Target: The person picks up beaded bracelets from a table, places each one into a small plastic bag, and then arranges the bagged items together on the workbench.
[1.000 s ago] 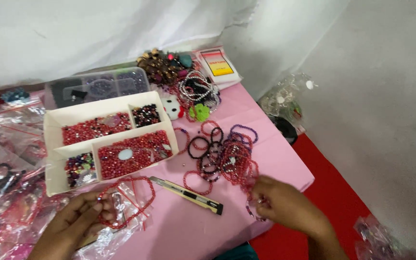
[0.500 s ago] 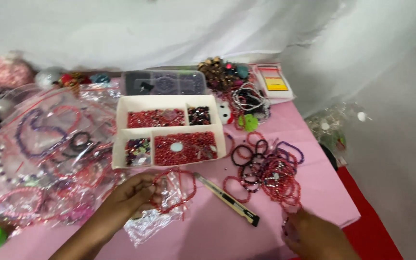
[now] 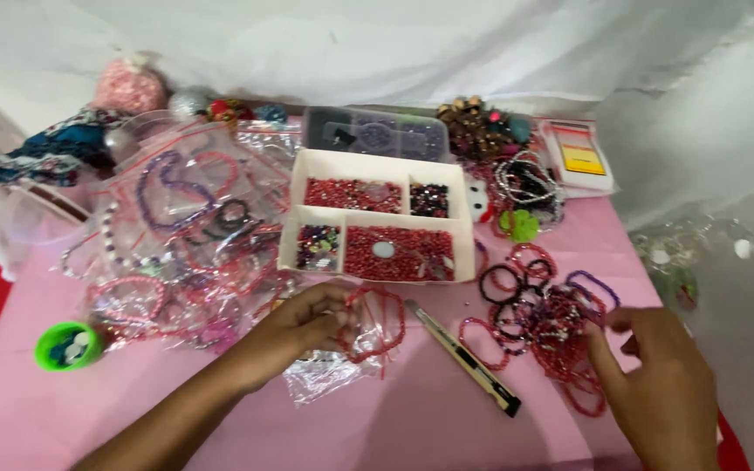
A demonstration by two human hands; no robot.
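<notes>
Red bead bracelet (image 3: 375,324) is pinched in the fingers of my left hand (image 3: 300,324), over a small clear bag (image 3: 329,371) on the pink bench (image 3: 412,419), just near the white bead box (image 3: 377,228). My right hand (image 3: 661,384) has moved: half a second ago it was low at the near edge, now it lies on the pile of bracelets (image 3: 543,314) at the right, fingers loosely bent, touching red ones; I cannot tell if they grasp one. A cutter knife (image 3: 464,358) lies between my hands.
</notes>
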